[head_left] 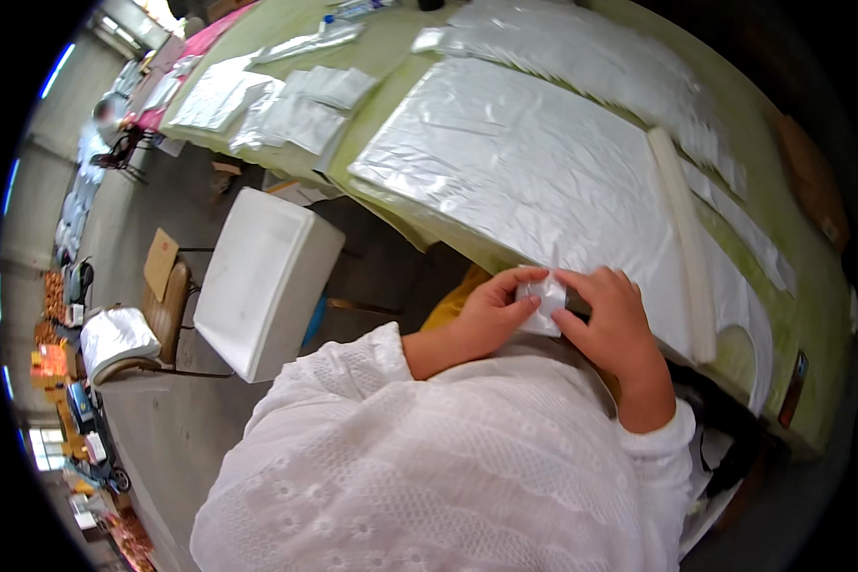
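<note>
Close in front of my body, over the near edge of the table, both hands meet at a small white, shiny piece of thin plastic (544,322). My left hand (486,313) is closed on its left side, thumb and forefinger pinching it near the top. On its right side my right hand (612,313) grips it, the thumb pressed on its face. Just beyond the hands lies a broad flat pile of clear, glossy plastic sheets or bags (515,143). A long whitish bar or roll (682,238) rests across the right end of this pile.
A green-covered table (391,105) bears more plastic bags in smaller stacks (300,114) at far left. A long row of overlapping plastic (582,48) lies behind the pile. On my left stand a white foam box (257,286) and a brown chair (167,315). A phone-like object (793,389) lies at right.
</note>
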Available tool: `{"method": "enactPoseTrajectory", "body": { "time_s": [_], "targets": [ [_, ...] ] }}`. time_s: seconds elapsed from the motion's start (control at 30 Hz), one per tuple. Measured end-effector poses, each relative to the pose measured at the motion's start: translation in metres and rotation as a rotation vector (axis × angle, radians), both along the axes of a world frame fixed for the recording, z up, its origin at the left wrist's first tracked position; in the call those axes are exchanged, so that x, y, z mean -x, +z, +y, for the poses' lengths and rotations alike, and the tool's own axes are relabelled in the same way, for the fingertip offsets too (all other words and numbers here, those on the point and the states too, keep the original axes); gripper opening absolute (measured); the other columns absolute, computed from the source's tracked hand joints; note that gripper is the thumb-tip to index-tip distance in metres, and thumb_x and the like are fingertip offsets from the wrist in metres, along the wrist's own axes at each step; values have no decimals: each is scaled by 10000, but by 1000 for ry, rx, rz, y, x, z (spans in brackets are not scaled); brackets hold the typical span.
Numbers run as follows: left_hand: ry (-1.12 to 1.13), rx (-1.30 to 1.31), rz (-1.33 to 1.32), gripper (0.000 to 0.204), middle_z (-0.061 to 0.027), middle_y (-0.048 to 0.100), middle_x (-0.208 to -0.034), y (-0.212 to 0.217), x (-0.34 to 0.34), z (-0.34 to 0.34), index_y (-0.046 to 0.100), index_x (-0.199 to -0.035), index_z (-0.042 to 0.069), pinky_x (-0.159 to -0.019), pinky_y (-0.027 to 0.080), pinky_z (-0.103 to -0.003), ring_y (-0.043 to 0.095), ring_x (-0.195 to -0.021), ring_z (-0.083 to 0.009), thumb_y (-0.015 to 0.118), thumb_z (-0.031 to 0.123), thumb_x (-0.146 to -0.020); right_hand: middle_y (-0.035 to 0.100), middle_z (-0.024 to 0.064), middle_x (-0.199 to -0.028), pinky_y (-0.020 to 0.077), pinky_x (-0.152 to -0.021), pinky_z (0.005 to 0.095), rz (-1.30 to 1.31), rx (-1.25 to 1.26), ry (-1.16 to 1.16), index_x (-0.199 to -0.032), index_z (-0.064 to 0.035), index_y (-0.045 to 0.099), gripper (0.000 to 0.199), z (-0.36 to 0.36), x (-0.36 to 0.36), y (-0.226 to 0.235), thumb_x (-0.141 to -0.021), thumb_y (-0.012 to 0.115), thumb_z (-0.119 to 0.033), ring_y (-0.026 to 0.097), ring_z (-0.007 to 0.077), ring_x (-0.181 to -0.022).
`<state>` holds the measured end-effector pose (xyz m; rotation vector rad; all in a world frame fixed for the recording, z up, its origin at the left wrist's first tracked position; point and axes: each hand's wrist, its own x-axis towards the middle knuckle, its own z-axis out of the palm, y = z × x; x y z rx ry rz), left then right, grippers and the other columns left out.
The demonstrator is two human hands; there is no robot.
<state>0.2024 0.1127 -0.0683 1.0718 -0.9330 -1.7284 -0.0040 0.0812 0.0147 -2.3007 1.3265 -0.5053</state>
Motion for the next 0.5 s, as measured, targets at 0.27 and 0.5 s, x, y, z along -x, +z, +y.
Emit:
{"method": "enactPoseTrajectory", "body": {
  "time_s": [0.27, 0.5],
  "targets": [
    [268, 728, -798, 352, -74, 680, -1107, 63, -124, -88, 642, -1272, 42, -882, 519, -293, 631, -999, -133, 481, -58, -975, 599, 67, -851, 451, -831, 388, -385, -27, -178, -1178, -81, 702, 390, 11, 15, -25, -791, 751, -89, 571, 261, -840],
    [359, 635, -1623, 432, -102, 659, -1310, 95, -255, -223, 669, -1268, 195, -1047, 476, -393, 607, -1232, -311, 481, 45, -909, 614, 31, -848, 416, -818, 388, -235, 174, -143, -1073, -119, 722, 287, 10, 7, -32, -789, 753, -94, 574, 241, -821]
  ]
}}
